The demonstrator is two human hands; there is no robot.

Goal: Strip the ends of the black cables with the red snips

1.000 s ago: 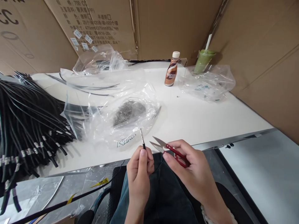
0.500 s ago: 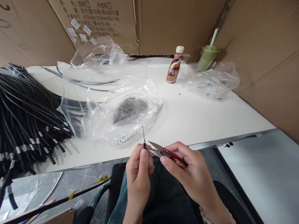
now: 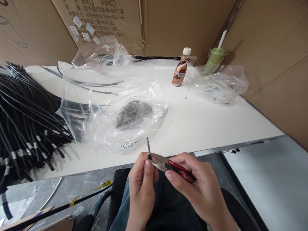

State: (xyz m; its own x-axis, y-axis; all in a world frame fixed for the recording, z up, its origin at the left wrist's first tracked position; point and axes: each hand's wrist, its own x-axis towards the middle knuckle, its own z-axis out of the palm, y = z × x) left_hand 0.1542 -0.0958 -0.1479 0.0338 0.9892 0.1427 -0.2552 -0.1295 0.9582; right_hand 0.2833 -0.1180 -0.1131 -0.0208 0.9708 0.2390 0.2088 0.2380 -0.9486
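My left hand [image 3: 143, 183] pinches a black cable [image 3: 149, 156] near its end, between thumb and forefinger. The bared silvery tip of the cable points up from the fingers. In my right hand [image 3: 194, 179] is a pair of red-handled thread snips [image 3: 176, 166], held closed around the grips. Their two blades lie slightly apart beside the cable, just at the left thumb and the edge of the black jacket. Whether both blades touch the cable I cannot tell. Most of the cable below my fingers is hidden.
A clear plastic bag [image 3: 103, 125] holding fine wire scraps [image 3: 131, 112] lies ahead. A large bundle of black cables [image 3: 26, 112] covers the left side. A coffee bottle [image 3: 181, 69], a green cup [image 3: 215, 60] and another bag [image 3: 221, 88] stand towards the back right, before cardboard boxes [image 3: 178, 25].
The cable tip and both hands have sunk slightly. The snips' blades have drawn closer together and now lie at the cable, near the jacket's edge.
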